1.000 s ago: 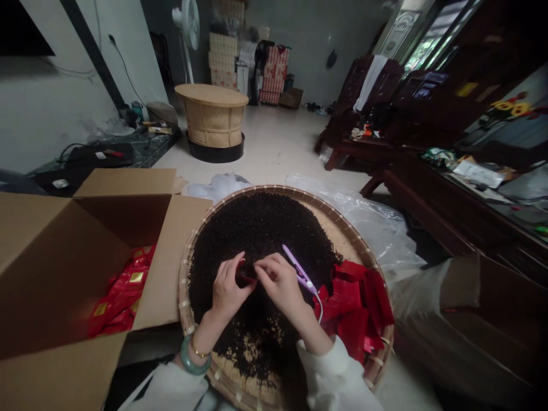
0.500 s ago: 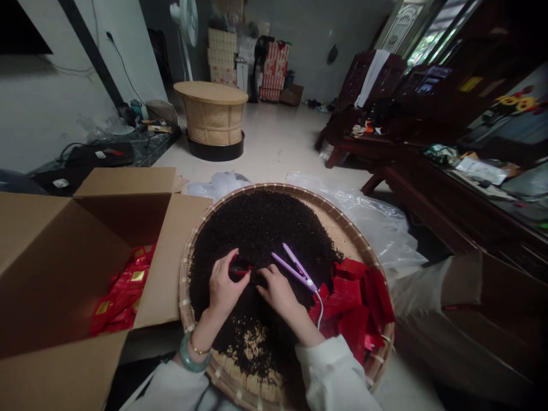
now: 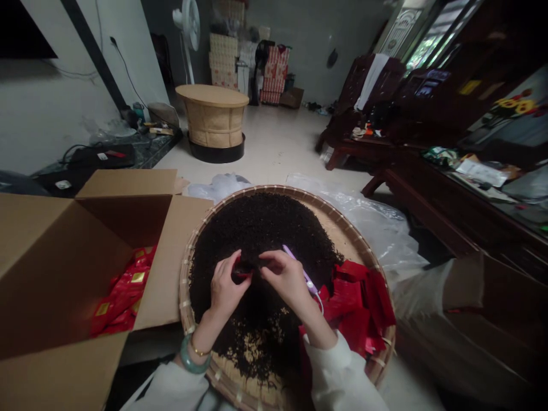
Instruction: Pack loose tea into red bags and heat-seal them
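My left hand is curled round a small red packet, holding its mouth apart between thumb and fingers; dark contents show inside. Beside that mouth, my right hand hovers over the tea, its thumb and curved forefinger apart; I cannot make out any leaves between them. Both hands are above a pile of dark loose tea leaves in a round woven bamboo tray. Behind the right hand lies a purple hand-held sealer, partly hidden. More flat red packets are heaped at the tray's right side.
A cardboard box stands open at left, with several red packets bearing gold labels inside. Clear plastic sheeting lies behind the tray. Further off are a round woven stand and a dark wooden table.
My right hand has risen from the tea and moved slightly right, its fingers spreading and now covering part of the sealer. My left hand stays in place with the packet.
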`<state>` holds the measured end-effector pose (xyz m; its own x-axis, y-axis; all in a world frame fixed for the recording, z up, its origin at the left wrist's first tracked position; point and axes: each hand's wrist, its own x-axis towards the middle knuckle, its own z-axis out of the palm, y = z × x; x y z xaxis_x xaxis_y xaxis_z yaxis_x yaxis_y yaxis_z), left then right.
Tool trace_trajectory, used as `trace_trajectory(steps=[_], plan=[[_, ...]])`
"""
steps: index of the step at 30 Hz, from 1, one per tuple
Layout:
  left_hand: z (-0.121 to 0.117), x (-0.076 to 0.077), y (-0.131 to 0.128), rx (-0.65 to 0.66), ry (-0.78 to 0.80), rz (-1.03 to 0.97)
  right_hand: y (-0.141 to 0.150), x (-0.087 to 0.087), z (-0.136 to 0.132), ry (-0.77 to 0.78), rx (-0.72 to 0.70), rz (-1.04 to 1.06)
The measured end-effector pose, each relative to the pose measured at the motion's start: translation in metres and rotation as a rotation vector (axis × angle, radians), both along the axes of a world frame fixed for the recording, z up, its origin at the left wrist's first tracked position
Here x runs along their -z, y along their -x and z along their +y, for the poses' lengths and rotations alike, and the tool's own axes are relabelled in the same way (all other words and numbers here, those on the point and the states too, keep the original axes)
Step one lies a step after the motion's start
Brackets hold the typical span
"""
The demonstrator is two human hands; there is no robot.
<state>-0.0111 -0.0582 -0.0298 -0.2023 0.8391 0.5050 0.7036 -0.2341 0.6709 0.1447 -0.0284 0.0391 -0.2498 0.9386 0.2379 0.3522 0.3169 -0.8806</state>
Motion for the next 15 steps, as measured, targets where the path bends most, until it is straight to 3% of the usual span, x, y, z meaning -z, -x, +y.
trace_trajectory(steps=[3, 10, 15], plan=[[0.000, 0.002, 0.001, 0.003, -0.005, 0.003, 0.013, -0.011, -0.003, -0.072, -0.053, 0.005], [0.000, 0.001, 0.001, -0.010, -0.017, 0.014, 0.002, -0.008, -0.007, -0.156, 0.032, -0.070], [-0.002, 0.000, 0.001, 0.047, 0.016, -0.009, 0.007, -0.009, -0.017, -0.361, -0.148, -0.389]])
